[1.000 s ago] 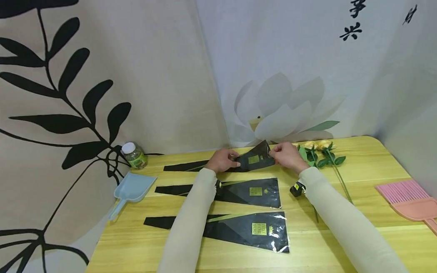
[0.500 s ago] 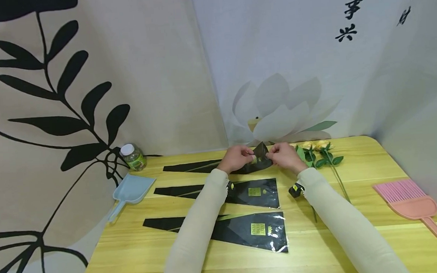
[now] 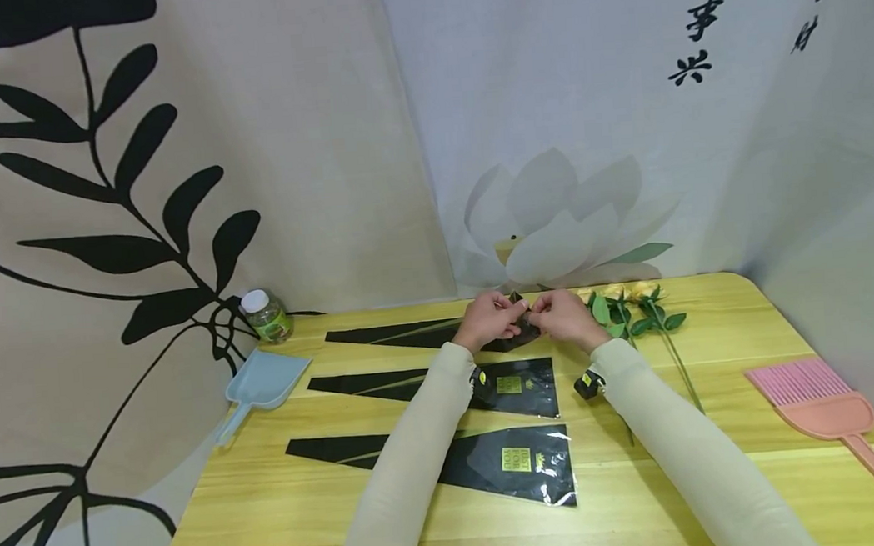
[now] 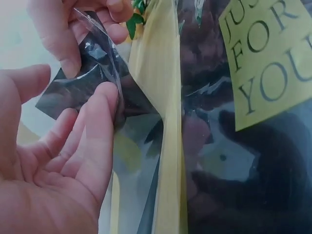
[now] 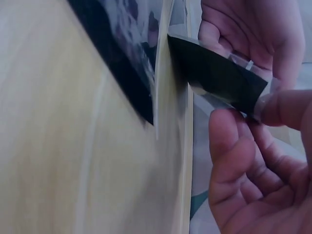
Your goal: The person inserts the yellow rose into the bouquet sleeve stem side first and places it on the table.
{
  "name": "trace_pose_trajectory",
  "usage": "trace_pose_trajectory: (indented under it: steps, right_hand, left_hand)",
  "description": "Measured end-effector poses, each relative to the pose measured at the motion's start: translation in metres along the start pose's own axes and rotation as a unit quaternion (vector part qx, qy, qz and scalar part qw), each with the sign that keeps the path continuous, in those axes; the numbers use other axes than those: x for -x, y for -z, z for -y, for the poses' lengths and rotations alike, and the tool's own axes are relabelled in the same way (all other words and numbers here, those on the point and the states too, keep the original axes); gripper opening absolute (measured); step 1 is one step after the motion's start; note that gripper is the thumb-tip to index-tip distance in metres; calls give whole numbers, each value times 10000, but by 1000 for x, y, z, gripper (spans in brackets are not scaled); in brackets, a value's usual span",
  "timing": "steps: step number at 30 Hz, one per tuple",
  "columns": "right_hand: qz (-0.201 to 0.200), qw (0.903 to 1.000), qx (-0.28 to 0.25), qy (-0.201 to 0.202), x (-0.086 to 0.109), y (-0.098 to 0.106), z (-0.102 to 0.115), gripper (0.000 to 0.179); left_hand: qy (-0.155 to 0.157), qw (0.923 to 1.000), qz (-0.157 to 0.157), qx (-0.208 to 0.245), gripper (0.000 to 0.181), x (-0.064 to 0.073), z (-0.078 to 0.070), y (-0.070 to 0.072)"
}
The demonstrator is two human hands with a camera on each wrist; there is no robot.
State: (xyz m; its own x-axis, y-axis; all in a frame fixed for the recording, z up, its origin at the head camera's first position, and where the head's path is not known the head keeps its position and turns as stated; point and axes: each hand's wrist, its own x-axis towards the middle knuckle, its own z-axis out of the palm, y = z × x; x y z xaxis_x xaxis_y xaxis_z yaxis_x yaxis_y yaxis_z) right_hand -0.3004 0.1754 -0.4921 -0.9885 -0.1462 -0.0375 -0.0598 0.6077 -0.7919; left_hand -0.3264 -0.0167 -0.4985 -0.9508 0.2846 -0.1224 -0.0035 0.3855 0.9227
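A black flower wrapping sleeve [image 3: 429,334] lies along the back of the table, its wide right end lifted and folded up. My right hand [image 3: 563,317] pinches the sleeve's corner between thumb and fingertips, seen closely in the right wrist view, where the raised black flap [image 5: 217,73] bends upward. Beside it, my left hand [image 3: 488,322] touches the folded film with its fingers, the thumb standing apart in the left wrist view. Two more black sleeves, a middle one [image 3: 537,375] and a front one [image 3: 494,466], lie flat with gold print.
Yellow roses [image 3: 637,292] with green leaves and stems lie right of the hands. A pink dustpan-like tool [image 3: 829,412] with comb teeth is at the right edge. A blue dustpan [image 3: 270,377] and a white-lidded jar [image 3: 269,318] stand left. A printed curtain [image 3: 324,146] hangs behind.
My left hand has slid right along the back sleeve to meet the right hand. The sleeve's raised end is folded over more, while my right hand keeps its pinch, almost in place.
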Motion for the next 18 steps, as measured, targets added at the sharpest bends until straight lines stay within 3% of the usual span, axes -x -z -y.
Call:
trace_pose_trajectory:
  steps: [8,18]
  right_hand:
    - [-1,10000,12,67,2,0,-1,24]
    - [32,9995,-324,30,-2,-4,-13,21]
  left_hand:
    - [158,9991,31,403,17,-3,1,-2]
    - [242,9983,-90,521,23,-3,8,5]
